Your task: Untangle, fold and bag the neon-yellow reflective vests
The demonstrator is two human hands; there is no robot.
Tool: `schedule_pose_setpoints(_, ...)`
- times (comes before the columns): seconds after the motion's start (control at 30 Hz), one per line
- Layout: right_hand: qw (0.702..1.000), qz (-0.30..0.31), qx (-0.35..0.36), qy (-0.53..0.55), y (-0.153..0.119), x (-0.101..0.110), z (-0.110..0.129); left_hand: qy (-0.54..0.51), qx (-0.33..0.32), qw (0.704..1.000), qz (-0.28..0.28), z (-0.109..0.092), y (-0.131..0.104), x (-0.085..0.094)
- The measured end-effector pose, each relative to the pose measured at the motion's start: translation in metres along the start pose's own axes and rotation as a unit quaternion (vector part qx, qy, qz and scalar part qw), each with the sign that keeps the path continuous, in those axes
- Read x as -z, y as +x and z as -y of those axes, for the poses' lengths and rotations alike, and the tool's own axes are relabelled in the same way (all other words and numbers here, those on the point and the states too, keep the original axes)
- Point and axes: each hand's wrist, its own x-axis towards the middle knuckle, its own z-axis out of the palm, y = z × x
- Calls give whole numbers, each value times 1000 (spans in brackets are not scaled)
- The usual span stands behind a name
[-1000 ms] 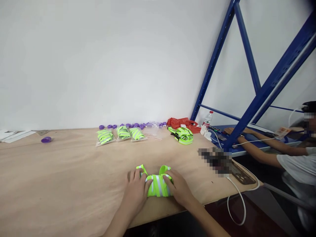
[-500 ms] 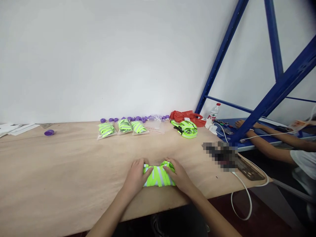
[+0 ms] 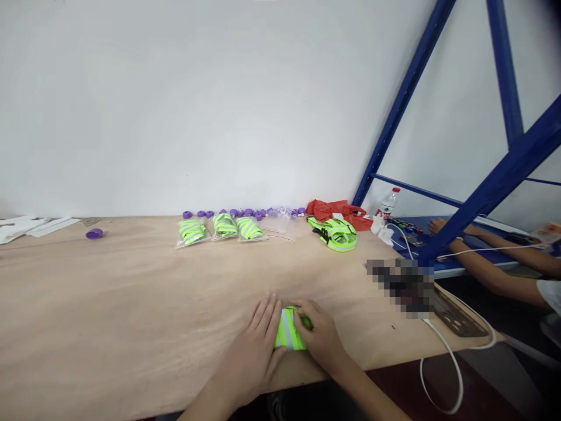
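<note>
A folded neon-yellow strap bundle with silver stripes (image 3: pixel 289 330) lies near the table's front edge. My left hand (image 3: pixel 258 339) rests flat along its left side, fingers stretched out and covering that end. Around the right end are the curled fingers of my right hand (image 3: pixel 319 333), gripping the fabric. Farther back sit several clear bags with similar yellow bundles, one at the left (image 3: pixel 191 231), one in the middle (image 3: pixel 224 225) and one at the right (image 3: pixel 249 228). A loose yellow harness with black buckles (image 3: pixel 337 234) lies to their right.
Purple rolls (image 3: pixel 234 213) line the wall beside flat clear bags (image 3: pixel 280 222). A red plastic bag (image 3: pixel 335 209), a bottle (image 3: pixel 388 203), a blurred-out object (image 3: pixel 403 286) and a white cable (image 3: pixel 456 374) are at the right. Another person's arms (image 3: pixel 495 266) reach over a blue table behind blue posts.
The bundle looks narrower, its left part now under my left hand, which has flattened over it. My right hand has curled round the right end. The view has shifted slightly.
</note>
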Motion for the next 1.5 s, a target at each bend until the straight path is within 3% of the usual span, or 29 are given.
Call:
schedule_pose_setpoints(0.07, 1000, 4, -8, -3, -1, -1, -2, 6, 0, 1000, -5, 6, -14, -2)
schedule_pose_setpoints(0.17, 1000, 3, -10, -4, -1, -3, -6, 0, 61, 997, -46, 12, -30, -15)
schedule_pose_setpoints(0.3, 1000, 0, 11, -17, -1, -3, -4, -16, 70, 995, -67, 12, -35, -28)
schedule_pose_setpoints(0.4, 999, 19, 39, -20, 0, -1, 3, -42, 48, 995, -75, 10, -32, -24)
schedule_pose_setpoints(0.6, 988, 127, 75, -34, 2, -1, 5, -104, 15, 992, -62, 15, -21, -4)
schedule_pose_setpoints(0.7, 979, 160, 117, -56, 5, -1, 3, -159, 41, 986, -41, 14, -15, 0)
schedule_pose_setpoints(0.83, 972, 166, 148, -74, 10, 1, 9, -274, 161, 948, -35, 7, -5, 5)
schedule_pose_setpoints(1.0, 971, 160, 166, -66, 11, 3, 14, -449, 256, 855, -50, 10, 17, 16)
schedule_pose_setpoints(1.13, 969, 134, 191, -75, 9, -2, 8, -438, 344, 821, -123, 19, 37, 9)
schedule_pose_setpoints(1.23, 972, 114, 192, -71, 6, -6, 5, -410, 339, 833, -152, 18, 44, -2)
schedule_pose_setpoints(1.37, 978, 108, 173, -51, 6, -5, 5, -413, 286, 854, -135, 14, 44, -8)
schedule_pose_setpoints(1.5, 966, 171, 190, 19, 9, 7, -4, -448, 245, 854, -96, 15, 41, -9)
